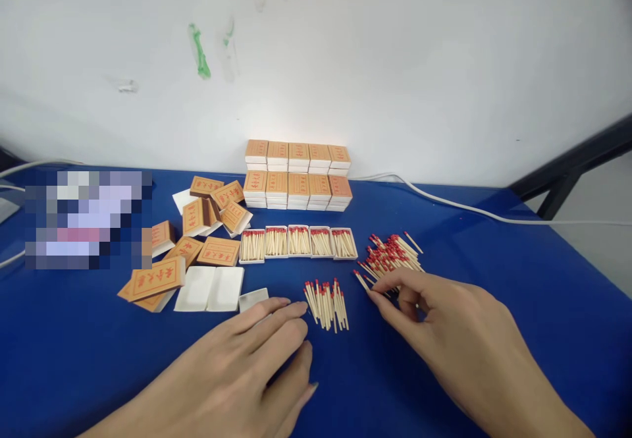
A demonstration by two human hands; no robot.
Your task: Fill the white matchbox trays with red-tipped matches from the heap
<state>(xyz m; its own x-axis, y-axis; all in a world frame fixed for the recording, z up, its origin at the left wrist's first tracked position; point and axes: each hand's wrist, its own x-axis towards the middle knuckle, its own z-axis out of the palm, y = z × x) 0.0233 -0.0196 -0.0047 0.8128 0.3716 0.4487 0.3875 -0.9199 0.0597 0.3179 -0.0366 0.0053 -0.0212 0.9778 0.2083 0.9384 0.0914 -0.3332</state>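
My right hand (459, 332) pinches a red-tipped match (361, 280) between thumb and forefinger, at the near left edge of a loose pile of matches (390, 253). Fingers stretched out, my left hand (251, 365) rests low over the blue table and partly hides a white matchbox tray (253, 298). Between the hands lies a smaller bunch of matches (326, 304), heads mostly pointing away from me. Behind it stands a row of several open trays (299, 241) filled with matches. Two empty white trays (210, 288) sit left of my left fingertips.
Orange-labelled matchboxes (296, 184) are stacked by the wall. Scattered orange box sleeves (157, 276) lie at the left, with a pixelated object (89, 220) beyond them. A white cable (444, 201) crosses the back right of the blue table (533, 280).
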